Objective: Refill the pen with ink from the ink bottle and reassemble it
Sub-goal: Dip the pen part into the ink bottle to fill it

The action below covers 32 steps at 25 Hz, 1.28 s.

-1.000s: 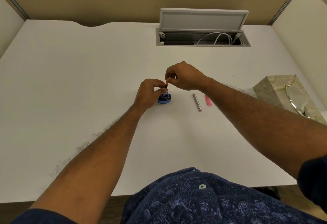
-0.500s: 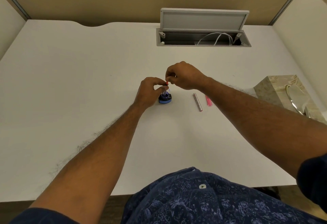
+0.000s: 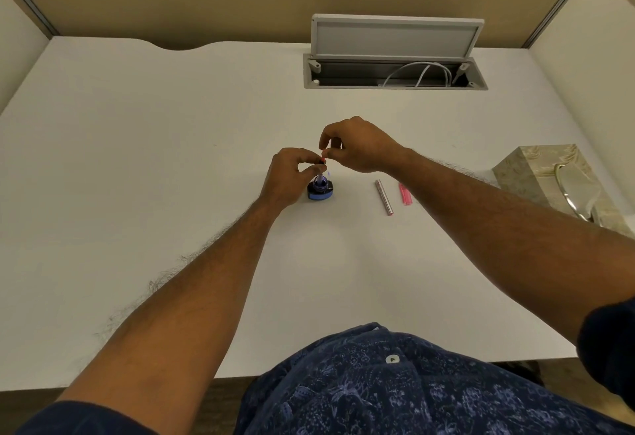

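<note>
Staying put — left hand [image 3: 291, 178], right hand [image 3: 359, 147] pinch pen [image 3: 322, 178] (over ink bottle [image 3: 320, 192]).

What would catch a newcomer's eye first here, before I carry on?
Both hands meeting at centre: the left hand and right hand pinch a slim pen part at the mouth of the open ink bottle. Just right of it lie a silver pen barrel and a pink piece; an open cable hatch sits farther back.
</note>
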Motion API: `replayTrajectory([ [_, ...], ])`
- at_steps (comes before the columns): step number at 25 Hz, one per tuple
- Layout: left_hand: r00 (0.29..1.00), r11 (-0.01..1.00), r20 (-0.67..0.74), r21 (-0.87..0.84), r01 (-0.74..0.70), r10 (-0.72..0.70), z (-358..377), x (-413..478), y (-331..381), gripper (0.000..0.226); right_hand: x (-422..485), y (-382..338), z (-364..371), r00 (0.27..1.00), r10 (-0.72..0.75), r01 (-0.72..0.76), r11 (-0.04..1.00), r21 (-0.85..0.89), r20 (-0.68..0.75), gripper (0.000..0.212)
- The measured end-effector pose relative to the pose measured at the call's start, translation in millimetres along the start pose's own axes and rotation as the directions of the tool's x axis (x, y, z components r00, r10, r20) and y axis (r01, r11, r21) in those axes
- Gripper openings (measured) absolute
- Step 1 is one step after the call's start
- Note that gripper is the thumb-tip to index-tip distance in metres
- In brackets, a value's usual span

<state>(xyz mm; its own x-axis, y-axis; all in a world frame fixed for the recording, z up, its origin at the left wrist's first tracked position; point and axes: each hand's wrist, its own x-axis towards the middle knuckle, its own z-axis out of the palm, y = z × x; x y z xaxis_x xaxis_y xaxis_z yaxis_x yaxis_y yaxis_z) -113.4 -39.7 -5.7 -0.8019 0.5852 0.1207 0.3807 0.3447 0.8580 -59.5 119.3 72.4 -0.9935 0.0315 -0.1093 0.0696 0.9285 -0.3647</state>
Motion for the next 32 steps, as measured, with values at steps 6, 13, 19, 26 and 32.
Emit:
replayTrajectory([
  [6, 1.0, 1.0, -0.004, 0.01, 0.005, -0.005, 1.0, 0.7, 0.3, 0.013, -0.9, -2.4, -1.5, 1.0, -0.001, 0.001, 1.0, -0.026, -0.007, 0.017],
  [13, 1.0, 1.0, 0.008, 0.013, 0.004, -0.004, -0.4, 0.2, 4.3, 0.013, -0.9, 0.5, -0.6, 0.999, 0.001, -0.003, 0.998, -0.056, -0.034, 0.02],
  [19, 0.999, 1.0, 0.028, -0.012, 0.022, -0.022, -1.9, 1.4, 6.3, 0.016, -0.3, 1.1, 2.0, 0.999, 0.006, -0.007, 1.0, -0.004, -0.039, 0.022],
  [26, 0.998, 0.998, 0.038, -0.028, 0.059, -0.058, 0.1, 2.9, 5.6, 0.016, 1.0, -0.1, 2.5, 0.999, -0.007, 0.006, 1.0, -0.006, -0.036, 0.017],
  [32, 0.997, 0.997, 0.047, -0.038, 0.064, -0.062, 0.6, 2.4, 5.4, 0.015, 2.7, -1.6, 4.4, 0.998, 0.002, -0.006, 0.997, -0.081, -0.06, 0.019],
])
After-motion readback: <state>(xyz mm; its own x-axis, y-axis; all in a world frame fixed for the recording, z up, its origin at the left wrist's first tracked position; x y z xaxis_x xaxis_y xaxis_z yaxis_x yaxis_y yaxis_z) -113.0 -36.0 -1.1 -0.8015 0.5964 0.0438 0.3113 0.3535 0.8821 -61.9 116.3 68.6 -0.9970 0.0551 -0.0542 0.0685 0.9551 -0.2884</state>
